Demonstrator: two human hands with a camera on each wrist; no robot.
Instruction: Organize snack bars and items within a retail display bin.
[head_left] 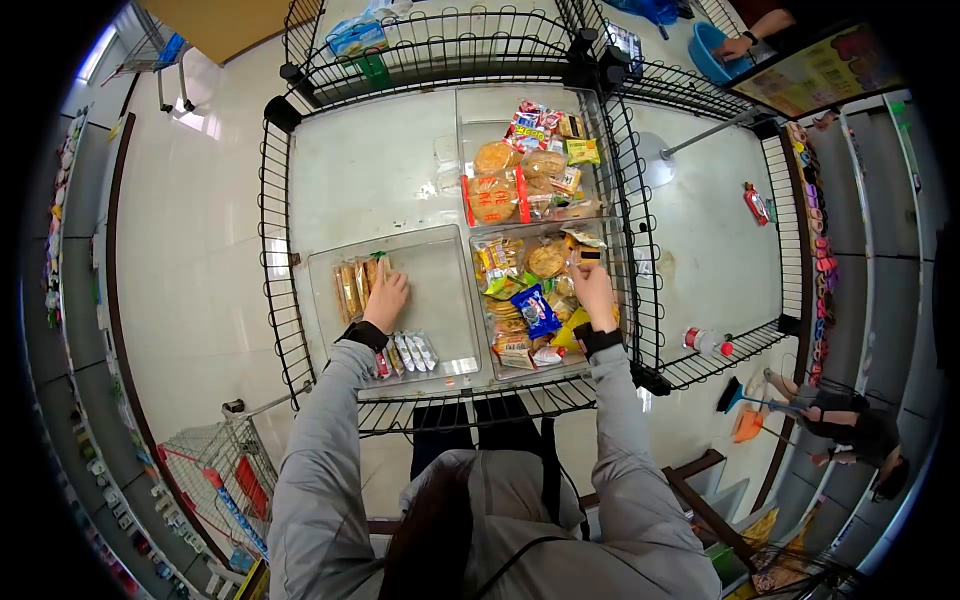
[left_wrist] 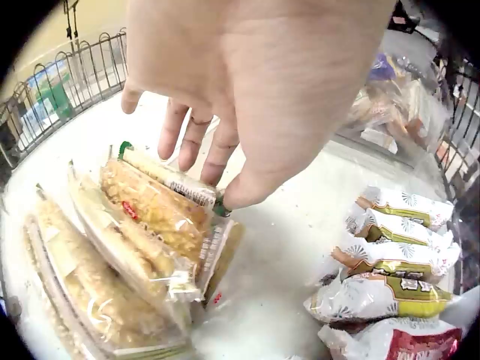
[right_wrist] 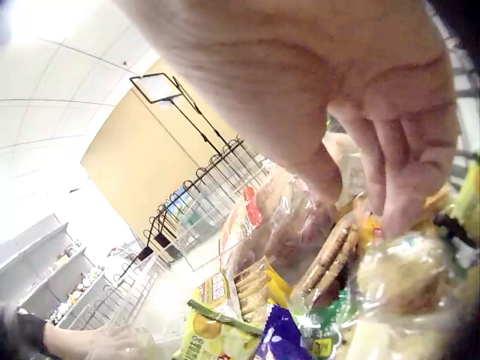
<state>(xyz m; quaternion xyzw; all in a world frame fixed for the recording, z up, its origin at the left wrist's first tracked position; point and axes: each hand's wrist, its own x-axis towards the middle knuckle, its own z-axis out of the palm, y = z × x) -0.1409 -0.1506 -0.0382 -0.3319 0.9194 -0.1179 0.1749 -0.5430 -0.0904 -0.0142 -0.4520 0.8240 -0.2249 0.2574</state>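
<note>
My left hand (head_left: pixel 388 297) is in the left clear tray (head_left: pixel 445 290), at the right end of a row of pastries in clear wrappers (left_wrist: pixel 150 202). Its thumb and fingers pinch a slim wrapped packet with green ends (left_wrist: pixel 169 178), which leans against that row. Nearer me in this tray lie several white-wrapped snacks (left_wrist: pixel 397 255). Over the lower right tray (head_left: pixel 500 375) reaches my right hand (head_left: pixel 597 297), thumb and fingers apart and fingertips among the bagged snacks. Near them are a round wrapped pastry (right_wrist: pixel 405 274), bagged cookies (right_wrist: pixel 330 255) and a blue packet (head_left: pixel 536 311).
Behind stands another clear tray (head_left: pixel 460 150) of bagged biscuits. A black wire rail (head_left: pixel 280 330) surrounds the white table. In the right section lie a red packet (head_left: pixel 756 204) and a bottle (head_left: pixel 708 342). Another person's hand (head_left: pixel 738 46) is at a blue basin (head_left: pixel 706 50).
</note>
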